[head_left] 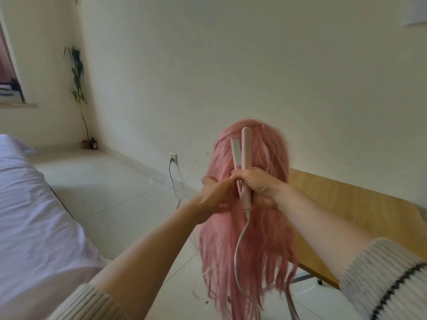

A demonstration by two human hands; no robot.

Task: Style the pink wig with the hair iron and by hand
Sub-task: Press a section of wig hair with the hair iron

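— Any writing to read anywhere here?
— None. The hair iron (242, 167) shows plain pink casing with no brand or numbers.
— And the dark bottle (93, 143) at middle left?
— Too small and blurred to read (if it has a label at all). The paper (414, 13) at upper right shows no legible print either.

Open left, blocked right
Bare floor (120, 181) lies left of the pink wig (254, 239); the wooden table (346, 209) crowds its right side.
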